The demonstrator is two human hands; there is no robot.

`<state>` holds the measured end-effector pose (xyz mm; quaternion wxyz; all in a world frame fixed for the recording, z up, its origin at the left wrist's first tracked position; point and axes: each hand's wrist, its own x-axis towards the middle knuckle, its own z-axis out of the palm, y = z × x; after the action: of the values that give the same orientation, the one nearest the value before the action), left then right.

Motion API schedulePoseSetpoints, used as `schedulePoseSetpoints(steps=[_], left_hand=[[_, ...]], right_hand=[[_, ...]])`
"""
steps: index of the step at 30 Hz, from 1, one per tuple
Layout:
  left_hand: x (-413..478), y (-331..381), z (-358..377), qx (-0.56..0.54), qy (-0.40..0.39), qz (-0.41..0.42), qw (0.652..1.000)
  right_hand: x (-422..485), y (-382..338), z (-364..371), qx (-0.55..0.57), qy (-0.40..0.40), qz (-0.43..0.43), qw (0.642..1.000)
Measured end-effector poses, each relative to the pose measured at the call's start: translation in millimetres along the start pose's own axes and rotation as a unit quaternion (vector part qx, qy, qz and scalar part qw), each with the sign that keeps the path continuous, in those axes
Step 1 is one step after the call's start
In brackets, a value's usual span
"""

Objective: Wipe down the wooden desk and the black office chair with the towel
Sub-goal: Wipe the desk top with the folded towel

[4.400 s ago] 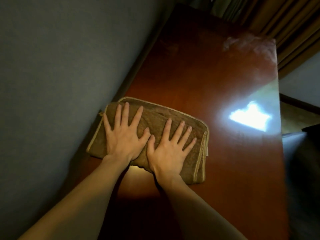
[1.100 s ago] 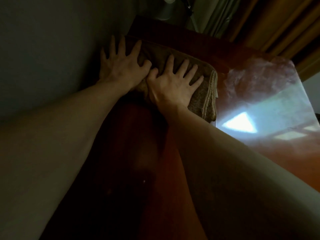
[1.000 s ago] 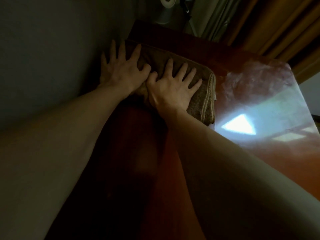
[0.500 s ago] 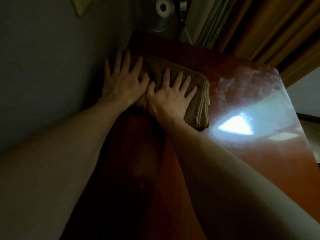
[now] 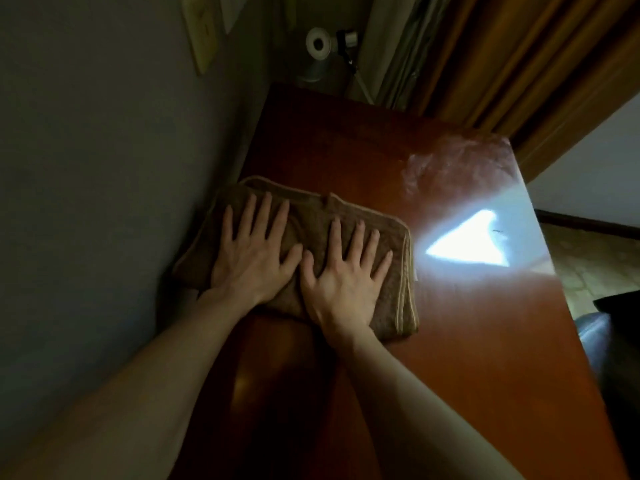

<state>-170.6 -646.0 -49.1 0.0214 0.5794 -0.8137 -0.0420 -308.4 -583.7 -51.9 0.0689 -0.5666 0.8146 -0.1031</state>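
Left hand (image 5: 250,258) and right hand (image 5: 341,277), fingers spread flat, no closed grip, press folded brown towel (image 5: 313,216) onto wooden table (image 5: 467,323).

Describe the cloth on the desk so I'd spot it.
Find the long reddish-brown wooden desk beside the grey wall. By that wall lies a folded brown towel with pale piping, left hand and right hand flat on it. It's matte; the desk shines.
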Motion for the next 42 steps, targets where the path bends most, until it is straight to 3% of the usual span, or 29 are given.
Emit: schedulePoseSetpoints(steps=[5, 16, 24, 42], left_hand=[[-63, 15, -1, -0.033, -0.009, 0.007, 0.999], [-192, 59, 6, 0.0, 0.004, 0.022, 1.0], [-257, 105, 13, 0.039, -0.037, 0.053, 0.997], [-333, 230, 23, 0.019, -0.061, 0.06, 0.996]], right_hand=[[-67, 11, -2, -0.003, 0.002, 0.008, 1.0], [-196, 60, -13, 0.0, 0.009, 0.0, 1.0], [-275, 108, -26, 0.018, -0.002, 0.007, 1.0], [-338, 252, -72, -0.042, -0.044, 0.009, 0.998]])
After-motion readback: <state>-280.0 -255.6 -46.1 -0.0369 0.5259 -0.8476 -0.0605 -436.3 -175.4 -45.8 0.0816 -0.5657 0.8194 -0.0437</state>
